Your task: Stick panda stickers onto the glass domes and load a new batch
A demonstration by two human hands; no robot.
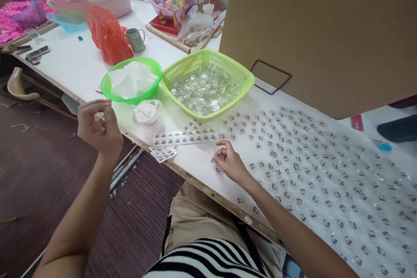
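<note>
My left hand (100, 128) is raised at the table's front edge, its thumb and fingers pinched together. Whatever it may hold is too small to make out. Low over the white table, my right hand (230, 163) has its fingers curled in; I cannot make out anything between them. Just beyond it lies a strip of panda stickers (185, 137), with a smaller sticker piece (164, 153) overhanging the edge. Many clear round pieces with panda stickers (302, 173) cover the table to the right. A yellow-green basket (243, 82) holds clear, glassy discs (205, 89).
A green bowl (106, 84) contains white paper sheets (132, 79). Near it sit a white plastic-wrapped bundle (146, 113), a red bag (109, 37) and a mug (136, 40). A large cardboard sheet (319, 30) stands at the right. Basins (109, 2) stand at the back.
</note>
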